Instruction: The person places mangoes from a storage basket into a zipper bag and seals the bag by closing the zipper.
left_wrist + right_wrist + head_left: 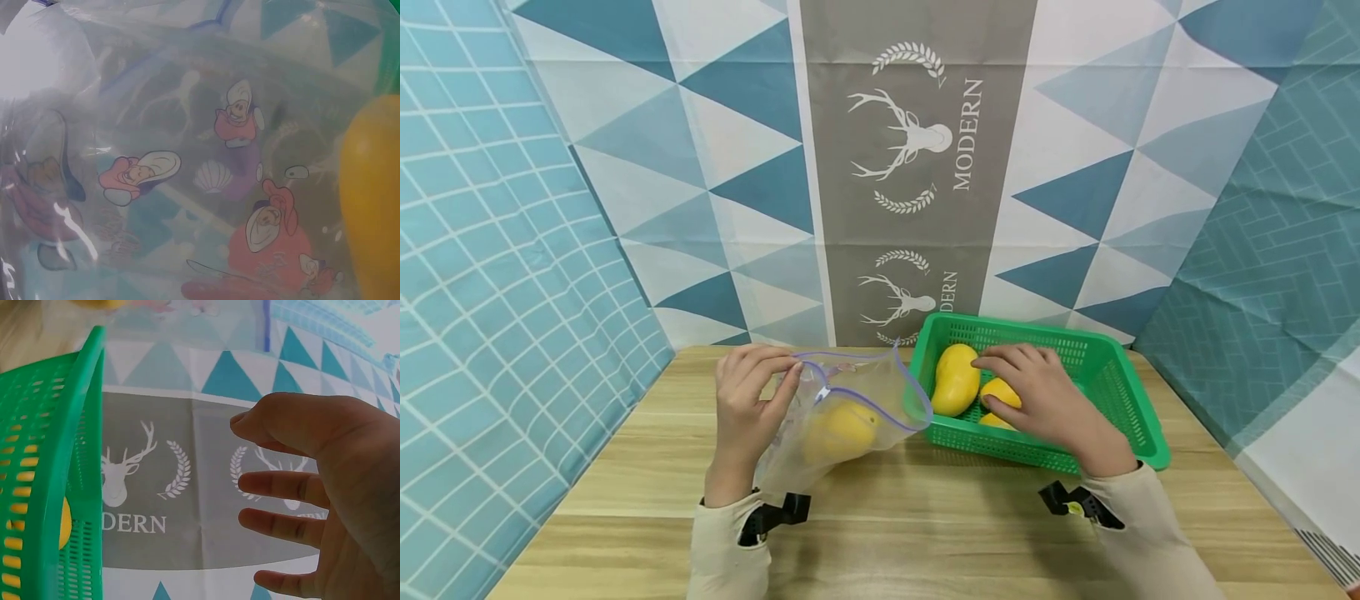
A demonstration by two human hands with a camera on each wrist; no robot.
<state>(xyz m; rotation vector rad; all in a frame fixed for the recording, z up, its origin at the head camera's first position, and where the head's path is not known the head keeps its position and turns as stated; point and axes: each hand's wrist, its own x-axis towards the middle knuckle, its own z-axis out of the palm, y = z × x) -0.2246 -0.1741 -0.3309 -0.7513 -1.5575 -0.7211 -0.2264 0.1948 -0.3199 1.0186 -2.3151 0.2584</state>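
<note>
My left hand [748, 404] pinches the top edge of a clear zip bag [808, 467] with a purple zip rim. Inside the bag lies a yellow mango [842, 431]. The bag's printed cartoon figures fill the left wrist view, with the mango [375, 194] at its right edge. Over the green basket [1138, 408] hovers my right hand [1041, 396], fingers spread and nothing in its grasp. In the basket a whole mango [956, 380] leans at the left, and other mangoes [1000, 392] are partly hidden behind the right hand.
A wooden table [910, 533] carries the bag and the basket. Behind it stands a patterned cloth wall [917, 208] with triangles and deer heads. Blue tiled sheeting [490, 275] borders the left side. Each wrist wears a black camera mount [775, 517].
</note>
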